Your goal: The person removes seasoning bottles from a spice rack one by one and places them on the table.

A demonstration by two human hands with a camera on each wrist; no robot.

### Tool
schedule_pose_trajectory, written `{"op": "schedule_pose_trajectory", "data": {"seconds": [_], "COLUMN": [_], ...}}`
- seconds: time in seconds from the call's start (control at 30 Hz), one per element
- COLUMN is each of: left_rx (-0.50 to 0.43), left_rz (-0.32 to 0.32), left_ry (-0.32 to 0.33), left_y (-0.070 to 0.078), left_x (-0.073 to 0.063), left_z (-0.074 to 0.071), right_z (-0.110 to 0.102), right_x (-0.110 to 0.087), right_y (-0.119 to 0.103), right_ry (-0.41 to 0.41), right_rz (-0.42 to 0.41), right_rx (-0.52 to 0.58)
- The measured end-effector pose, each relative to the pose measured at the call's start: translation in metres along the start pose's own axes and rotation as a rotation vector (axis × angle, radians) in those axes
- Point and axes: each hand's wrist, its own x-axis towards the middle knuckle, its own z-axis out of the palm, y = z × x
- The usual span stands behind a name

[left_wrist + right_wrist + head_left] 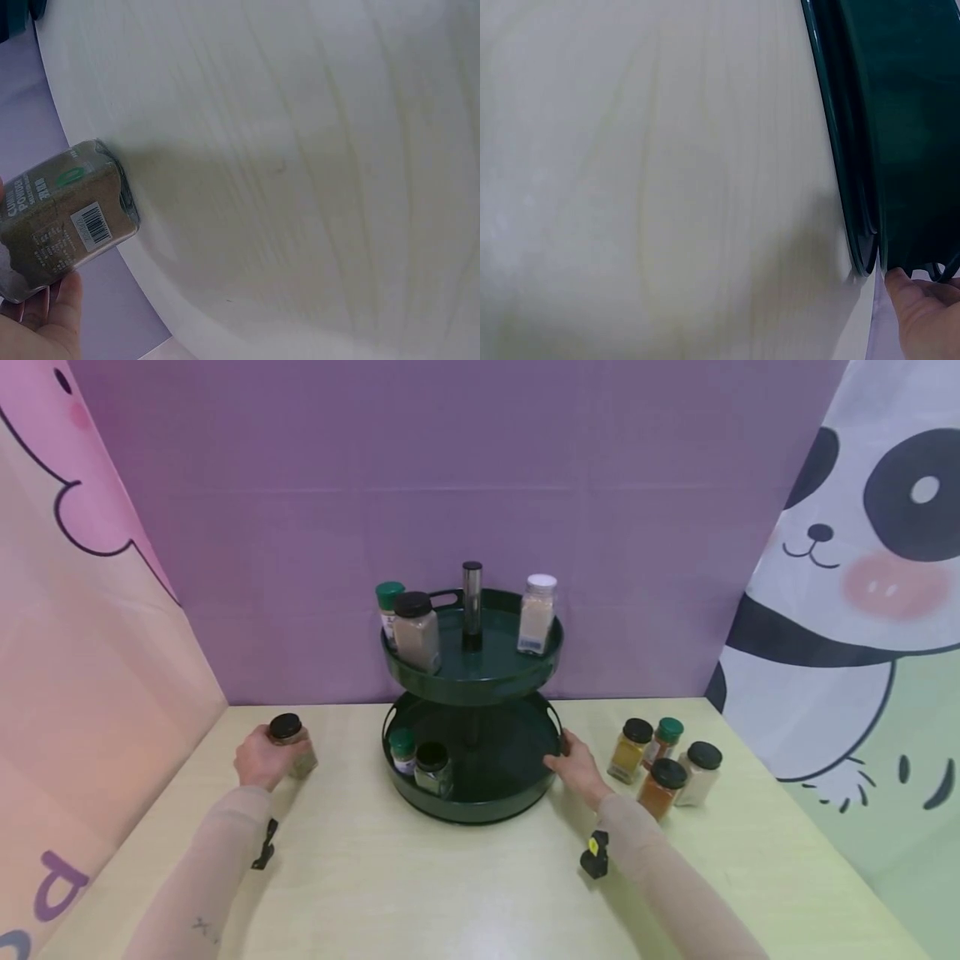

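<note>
My left hand grips a black-lidded spice jar of brown powder at the table's left. In the left wrist view the jar shows a barcode and printed label, its base close to the tabletop. At the centre stands a dark green two-tier turntable rack. My right hand holds the right rim of its lower tray, at the handle cutout. The right wrist view has the thumb against the green tray wall, with the other fingers partly hidden.
The upper tray carries a green-lidded jar, a black-lidded jar and a white-lidded jar. On the lower tray are a green-lidded jar and a black-lidded jar. Several jars, including an orange one, stand right of my right hand.
</note>
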Motion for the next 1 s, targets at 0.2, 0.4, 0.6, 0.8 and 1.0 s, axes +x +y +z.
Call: {"op": "schedule_pose_trajectory", "data": {"seconds": [0.2,0.4,0.6,0.8,1.0], "left_rx": [0.005,-0.004,-0.019,-0.026,-0.038], "left_rz": [-0.008,-0.018,-0.022,-0.017,-0.022], "left_ry": [0.001,-0.005,-0.019,-0.041,-0.058], "left_y": [-0.0016,-0.0027,-0.0019,-0.0009,0.0005], "left_x": [-0.0007,0.0003,0.0006,-0.0003,-0.0017], "left_z": [0.0005,0.0010,0.0007,0.0005,0.0008], "right_z": [0.0002,-0.0001,-0.0005,0.0004,-0.0001], "right_x": [-0.0003,-0.0002,0.0009,0.0000,-0.0011], "right_y": [-0.0003,-0.0009,-0.0008,-0.0020,-0.0010], "right_ry": [0.001,-0.001,-0.003,0.004,0.010], "right_rz": [-0.004,0.003,0.011,0.011,-0.002], "right_rx": [0.004,0.005,0.005,0.003,-0.002]}}
